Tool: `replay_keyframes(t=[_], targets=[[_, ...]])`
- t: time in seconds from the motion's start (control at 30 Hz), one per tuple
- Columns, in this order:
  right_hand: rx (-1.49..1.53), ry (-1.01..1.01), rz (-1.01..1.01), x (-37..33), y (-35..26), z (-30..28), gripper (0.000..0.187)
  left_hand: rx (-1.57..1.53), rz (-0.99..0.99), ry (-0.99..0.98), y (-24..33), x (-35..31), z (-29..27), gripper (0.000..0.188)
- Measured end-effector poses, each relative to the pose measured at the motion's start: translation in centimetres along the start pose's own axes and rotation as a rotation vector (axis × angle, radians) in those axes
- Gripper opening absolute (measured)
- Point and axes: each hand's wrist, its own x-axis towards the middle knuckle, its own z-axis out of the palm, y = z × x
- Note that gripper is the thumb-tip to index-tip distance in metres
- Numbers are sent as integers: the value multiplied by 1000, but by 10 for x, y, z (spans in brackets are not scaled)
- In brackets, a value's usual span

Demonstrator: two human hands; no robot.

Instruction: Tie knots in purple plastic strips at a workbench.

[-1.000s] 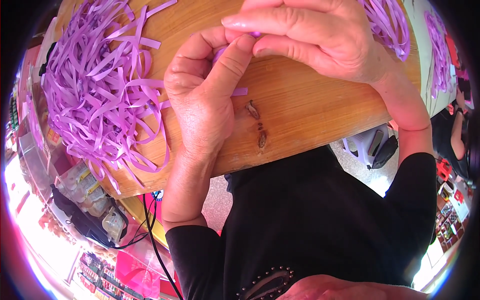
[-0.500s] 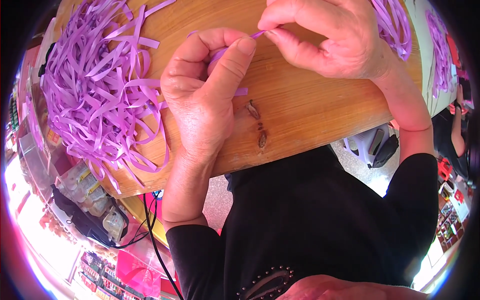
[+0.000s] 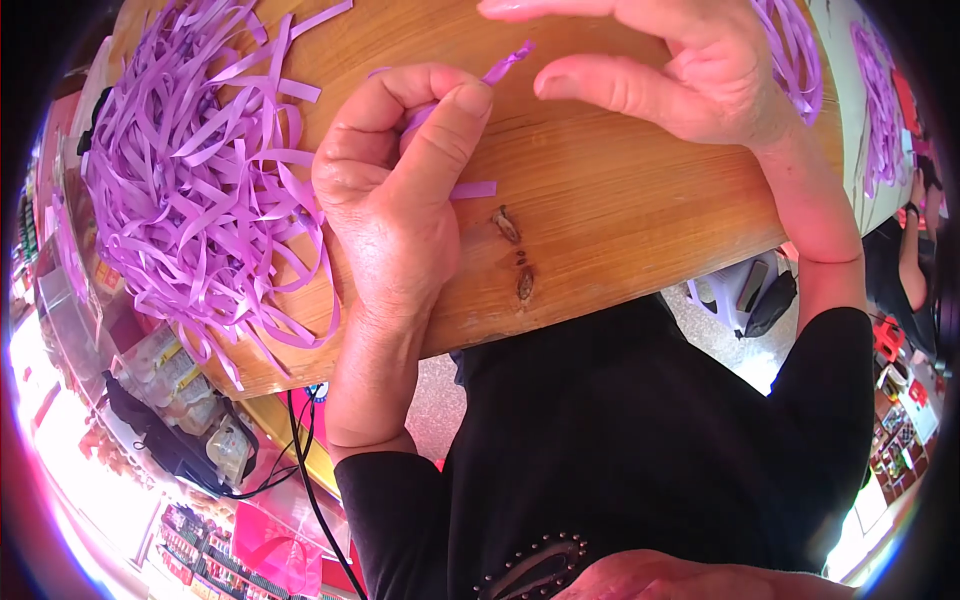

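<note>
A purple ribbon (image 3: 507,64) is pinched between the thumb and forefinger of my left hand (image 3: 402,180). Its short, twisted end sticks up past the fingertips, and a flat tail shows below the thumb. My right hand (image 3: 665,75) hovers to the right of that end, thumb and forefinger spread apart, with nothing visible between them. The upper part of this hand is cut off by the picture's edge. A large tangled heap of purple ribbons (image 3: 200,190) lies on the wooden table (image 3: 600,230), left of my left hand.
More looped purple ribbons (image 3: 793,55) lie at the table's far right, behind my right wrist. Another bunch (image 3: 878,110) lies on a pale surface beyond. Below the table's right edge is a pale plastic stool (image 3: 735,290) with dark items on it. Black cables (image 3: 300,450) hang at the left.
My right thumb and forefinger have let go of the ribbon's end and spread apart. My left hand, still pinching the ribbon, has shifted slightly left.
</note>
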Motion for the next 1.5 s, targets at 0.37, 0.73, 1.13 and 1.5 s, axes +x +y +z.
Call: replay_keyframes(t=[0.37, 0.73, 1.13, 1.5], targets=[[-174, 4, -73, 0, 1, 1, 10, 63, 42, -39, 1, 0, -2, 10], [600, -86, 112, -8, 1, 57, 40, -32, 415, -225, 16, -12, 27, 12], [725, -83, 389, -30, 4, -12, 17, -592, 337, -188, 96, -8, -23, 10], [565, 96, 573, -47, 18, -34, 15, 643, 752, 995, 75, 20, -91, 36]])
